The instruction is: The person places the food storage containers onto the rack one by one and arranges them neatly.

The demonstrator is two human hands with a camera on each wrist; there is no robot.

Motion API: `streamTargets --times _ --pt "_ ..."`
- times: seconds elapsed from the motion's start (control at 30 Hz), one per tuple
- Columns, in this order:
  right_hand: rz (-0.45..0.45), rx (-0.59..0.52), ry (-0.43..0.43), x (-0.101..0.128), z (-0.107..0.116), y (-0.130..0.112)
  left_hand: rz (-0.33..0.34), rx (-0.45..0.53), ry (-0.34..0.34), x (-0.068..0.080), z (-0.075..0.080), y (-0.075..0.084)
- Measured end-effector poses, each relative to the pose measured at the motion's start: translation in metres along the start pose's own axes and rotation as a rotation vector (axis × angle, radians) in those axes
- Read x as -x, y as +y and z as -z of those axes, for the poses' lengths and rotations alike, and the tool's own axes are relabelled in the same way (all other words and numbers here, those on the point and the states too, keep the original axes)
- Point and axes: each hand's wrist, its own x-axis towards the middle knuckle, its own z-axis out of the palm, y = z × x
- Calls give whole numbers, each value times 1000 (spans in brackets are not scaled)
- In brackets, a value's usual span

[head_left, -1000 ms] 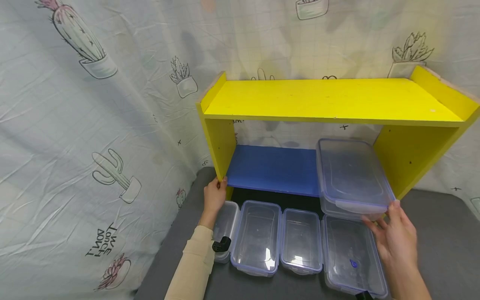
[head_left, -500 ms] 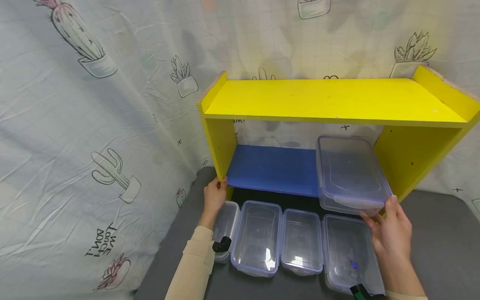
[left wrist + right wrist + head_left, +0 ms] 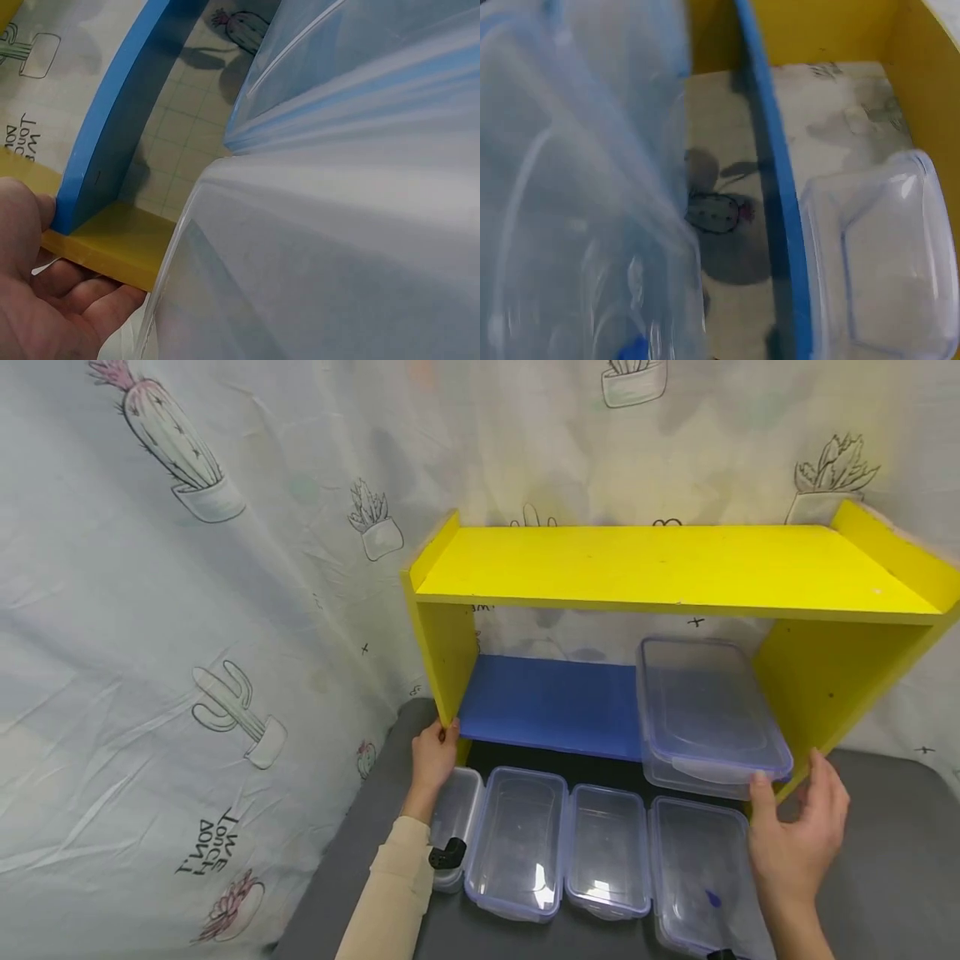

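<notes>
A yellow shelf unit (image 3: 660, 564) with a blue middle board (image 3: 551, 702) stands against the back. My left hand (image 3: 432, 758) grips the front edge of its left side panel; in the left wrist view the thumb lies at the blue board and the fingers curl under the yellow panel (image 3: 112, 251). A clear lidded food container (image 3: 708, 718) sits at the right end of the blue board. At its front right corner is my right hand (image 3: 798, 827), thumb and fingers spread either side of the right panel's front edge. The right wrist view does not show that hand.
Several clear containers stand in a row in front of the shelf, among them a large one (image 3: 517, 843), a smaller one (image 3: 607, 852) and one with a small blue thing inside (image 3: 708, 868). Dark grey cloth (image 3: 892, 852) covers the surface. A cactus-print sheet (image 3: 247, 552) hangs behind.
My right hand has let go of the container's front right corner and shifted right, fingers spreading toward the panel edge. The container remains on the blue board. My left hand keeps its grip.
</notes>
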Motion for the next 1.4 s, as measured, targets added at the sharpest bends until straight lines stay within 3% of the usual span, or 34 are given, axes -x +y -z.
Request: streamTargets --times 0.07,0.13,0.17,0.23,0.33,0.43,0.9,1.4 --pt "379 179 51 4 -3 2 0 -2 -2 0 -2 0" --pt "656 268 43 6 -6 4 4 -1 7 0 -3 0" --pt "734 303 29 6 -9 4 6 0 15 0 -3 0" --pt "796 386 -31 9 -11 4 11 4 27 0 -3 0" --pt "796 470 -118 11 -13 6 15 4 25 0 -3 -1" --pt "773 486 -163 10 -14 7 11 -1 18 0 -4 -2" --pt "749 449 -169 2 -22 10 32 4 11 0 -4 0" --pt "714 444 -185 -7 -29 10 -12 -6 45 0 -6 0"
